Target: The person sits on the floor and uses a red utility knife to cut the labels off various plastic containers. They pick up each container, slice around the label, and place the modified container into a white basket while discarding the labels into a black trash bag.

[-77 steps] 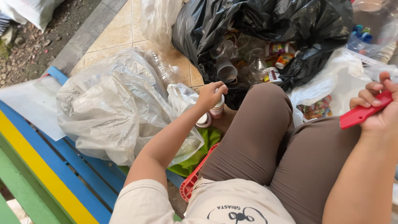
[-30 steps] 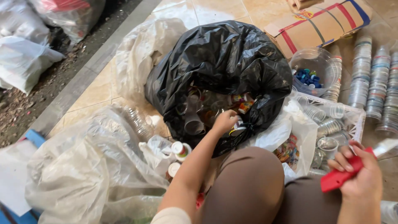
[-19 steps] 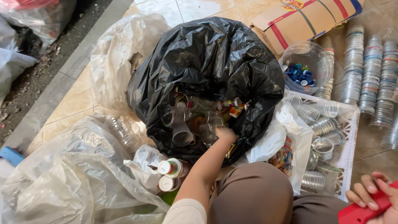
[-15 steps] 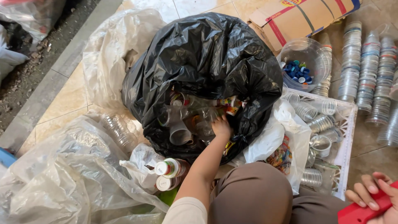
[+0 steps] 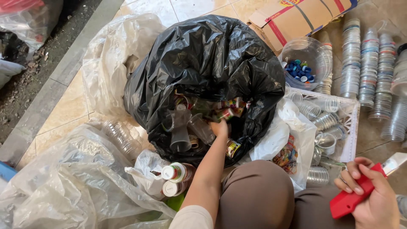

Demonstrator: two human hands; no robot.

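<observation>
Reaching left hand into black plastic rubbish bag among clear cups, grip state unclear; right hand clenched on red plastic-handled cutter.

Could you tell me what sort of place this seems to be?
Probably an informal spot for sorting plastic recyclables on a tiled floor: a big black plastic bag stuffed with clear cups and bottles, stacks of clear plastic cups laid out, and a clear bowl of blue bottle caps.

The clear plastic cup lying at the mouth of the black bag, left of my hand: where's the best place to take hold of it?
Probably by the clear plastic cup at its wide rim, which faces down toward you. Come in from the near side, below, thumb inside. The left hand sits just right of it in the black bag; the right hand holds the red cutter.
</observation>
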